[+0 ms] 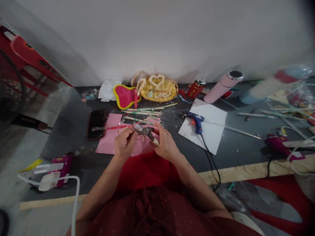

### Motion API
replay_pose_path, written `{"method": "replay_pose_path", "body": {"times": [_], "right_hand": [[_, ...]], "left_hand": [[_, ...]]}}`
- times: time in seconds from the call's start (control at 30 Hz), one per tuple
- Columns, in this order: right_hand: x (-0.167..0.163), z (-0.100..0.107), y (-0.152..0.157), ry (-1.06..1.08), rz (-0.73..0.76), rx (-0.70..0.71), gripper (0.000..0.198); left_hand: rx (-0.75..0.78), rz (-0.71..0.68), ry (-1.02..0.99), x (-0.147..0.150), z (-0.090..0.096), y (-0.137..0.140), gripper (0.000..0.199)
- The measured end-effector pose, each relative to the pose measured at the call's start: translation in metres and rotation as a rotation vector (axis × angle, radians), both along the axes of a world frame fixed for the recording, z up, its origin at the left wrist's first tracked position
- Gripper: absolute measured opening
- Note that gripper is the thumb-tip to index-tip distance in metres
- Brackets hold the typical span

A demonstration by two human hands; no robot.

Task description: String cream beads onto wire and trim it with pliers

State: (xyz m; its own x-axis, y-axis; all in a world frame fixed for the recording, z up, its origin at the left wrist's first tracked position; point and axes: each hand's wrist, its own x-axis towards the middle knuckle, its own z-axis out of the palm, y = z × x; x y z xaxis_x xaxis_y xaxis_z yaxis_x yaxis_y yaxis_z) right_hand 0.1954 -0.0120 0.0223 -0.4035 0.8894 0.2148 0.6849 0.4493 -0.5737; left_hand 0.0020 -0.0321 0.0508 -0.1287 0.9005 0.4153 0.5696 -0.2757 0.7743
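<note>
Our right hand clamps the cutters above pink paper, seemingly for leverage; our left hand is pinched together beside them, its contents too small to tell. The glue gun lies mostly on a white sheet, presumably sparing the worktop.

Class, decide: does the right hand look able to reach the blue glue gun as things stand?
Probably yes: nothing bulky stands between the right hand and the blue glue gun, though that hand holds pliers.

Bent left fingers near bent right fingers
</note>
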Motion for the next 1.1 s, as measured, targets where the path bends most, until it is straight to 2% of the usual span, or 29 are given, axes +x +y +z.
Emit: {"method": "replay_pose_path", "body": {"times": [0.17, 0.33, 0.57, 0.77, 0.9, 1.0, 1.1], "right_hand": [[-0.001, 0.005, 0.001, -0.120, 0.008, -0.055, 0.070], [0.000, 0.005, -0.001, -0.066, 0.018, -0.029, 0.074], [0.002, 0.006, -0.003, -0.064, -0.008, -0.009, 0.068], [0.005, 0.001, 0.002, -0.105, 0.032, 0.016, 0.073], [0.006, -0.002, 0.006, -0.129, 0.078, 0.009, 0.078], [0.007, 0.000, 0.005, -0.126, 0.067, 0.005, 0.073], [0.008, 0.004, 0.003, -0.111, 0.049, -0.007, 0.065]], "left_hand": [[0.033, -0.007, 0.039, 0.003, 0.005, -0.004, 0.016], [0.029, -0.017, 0.040, 0.008, 0.013, -0.008, 0.019], [-0.034, -0.007, 0.022, 0.009, 0.018, -0.012, 0.021], [-0.114, -0.087, -0.057, 0.006, 0.019, -0.011, 0.020], [-0.205, -0.194, -0.180, 0.001, 0.022, -0.008, 0.021], [-0.263, -0.256, -0.256, -0.002, 0.023, -0.005, 0.021], [-0.285, -0.258, -0.275, -0.002, 0.024, -0.004, 0.021]]}}
